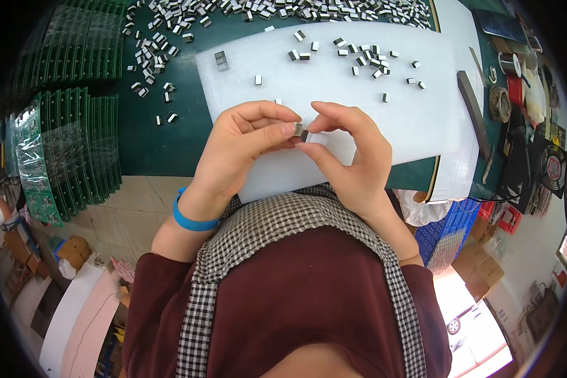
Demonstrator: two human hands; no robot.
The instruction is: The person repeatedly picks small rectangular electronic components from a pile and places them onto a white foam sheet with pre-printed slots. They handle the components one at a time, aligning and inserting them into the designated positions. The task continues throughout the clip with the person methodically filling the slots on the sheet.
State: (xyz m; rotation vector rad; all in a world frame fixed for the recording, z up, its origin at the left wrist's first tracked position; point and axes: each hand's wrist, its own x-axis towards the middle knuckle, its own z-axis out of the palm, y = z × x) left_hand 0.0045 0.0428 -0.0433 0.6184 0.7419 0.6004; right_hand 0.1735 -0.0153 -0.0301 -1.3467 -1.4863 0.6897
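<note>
My left hand and my right hand meet over the near edge of a white foam sheet. Between their fingertips they pinch one small grey and black component. A blue band circles my left wrist. More of the same small components lie scattered on the foam's far part, and a large heap of components runs along the far edge of the green mat.
Stacks of green circuit boards stand at the left, some wrapped in clear film. A dark bar, tape rolls and a small fan crowd the right side. A blue crate sits below the table edge.
</note>
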